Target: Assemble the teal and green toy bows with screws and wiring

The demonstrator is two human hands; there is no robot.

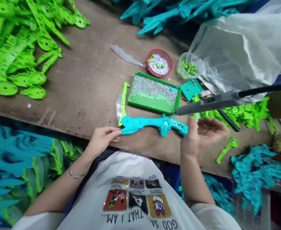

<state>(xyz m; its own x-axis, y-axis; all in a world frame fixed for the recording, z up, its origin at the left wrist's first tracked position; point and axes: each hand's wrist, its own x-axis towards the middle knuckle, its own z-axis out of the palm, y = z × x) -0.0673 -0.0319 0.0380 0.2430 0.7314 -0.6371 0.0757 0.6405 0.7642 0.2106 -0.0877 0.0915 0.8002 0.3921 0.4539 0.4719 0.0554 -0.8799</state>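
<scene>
A turquoise plastic toy part (147,123), shaped like a gun or sword handle, lies along the table's front edge. A green piece with a clear curved blade (122,105) meets its left end. My left hand (105,137) pinches the part's pointed left tip. Close to the part's right end is my right hand (202,134), slightly blurred, thumb apart from the fingers and nothing visible in it. Just above that hand, a grey electric screwdriver (209,103) slants with its tip near the green tray. Part of the right hand's fingers is smeared by motion.
A green tray (154,92) holds many small screws. Behind it are a red basket (159,62), a clear tub (187,67) of green bits and a loose clear blade (128,56). Green parts (18,54) pile at left; turquoise parts (262,172) heap at right.
</scene>
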